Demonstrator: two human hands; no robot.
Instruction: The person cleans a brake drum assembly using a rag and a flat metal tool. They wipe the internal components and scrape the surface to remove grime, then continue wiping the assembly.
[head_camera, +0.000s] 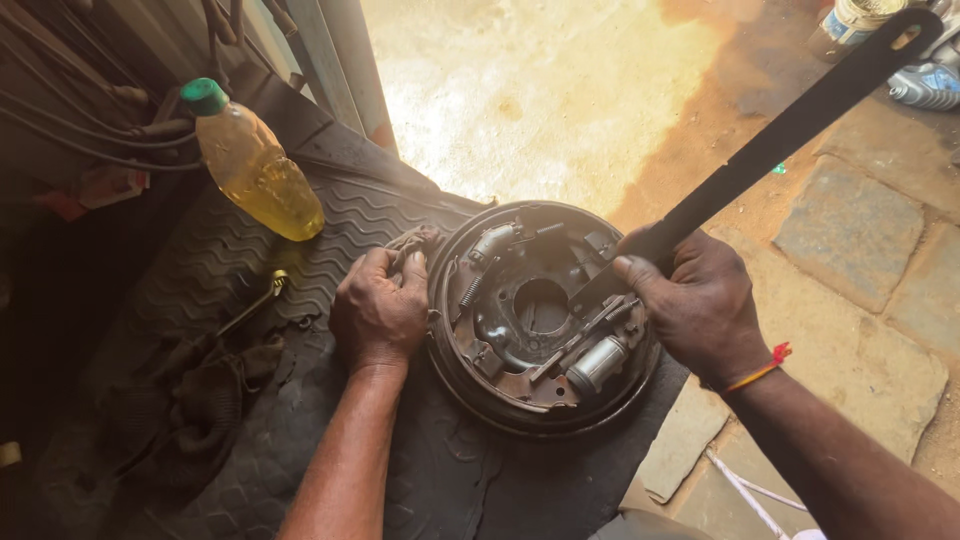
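On a black ribbed rubber mat (300, 230) lies a rusty round brake drum plate (540, 315), its left rim clasped by the left hand (380, 310), grip closed, while the right hand (695, 300), fist tight, holds a long flat black bar (790, 130) whose lower end rests inside the plate, beside a bottle of yellow liquid (255, 165).

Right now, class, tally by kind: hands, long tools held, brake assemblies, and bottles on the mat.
Hands: 2, left hand and right hand
Long black flat bar: 1
Round brake assembly: 1
Bottle of yellow liquid: 1
Total: 5
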